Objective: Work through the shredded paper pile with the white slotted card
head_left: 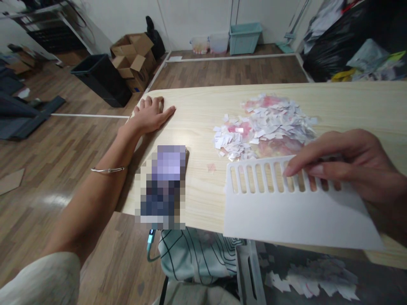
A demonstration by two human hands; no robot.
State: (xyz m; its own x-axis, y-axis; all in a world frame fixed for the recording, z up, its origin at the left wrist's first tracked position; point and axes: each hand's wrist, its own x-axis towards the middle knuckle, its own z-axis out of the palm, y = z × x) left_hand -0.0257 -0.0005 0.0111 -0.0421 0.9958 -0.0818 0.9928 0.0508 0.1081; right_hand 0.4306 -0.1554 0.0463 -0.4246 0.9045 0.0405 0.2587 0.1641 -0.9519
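Note:
My right hand point(349, 165) pinches a white slotted sheet point(295, 220) near its row of long slots, with fingers and thumb at the slotted edge. The sheet covers part of the table's front edge. Just beyond it lies a heap of small white paper pieces point(276, 123), mixed with pink, see-through bits. My left hand point(151, 113) rests palm down at the far left corner of the wooden table point(197, 203), fingers spread and holding nothing. Between my hands is a blurred-out, phone-like thing point(168, 169). A small pink scrap point(211, 168) lies near the sheet.
A teal cable point(149, 245) hangs below the phone-like thing. Beneath the table edge, a grey tray point(251, 271) holds paper scraps point(318, 277). On the floor beyond stand a black bin point(101, 80), cardboard boxes point(133, 59), a teal tub point(244, 38) and black bags point(343, 42).

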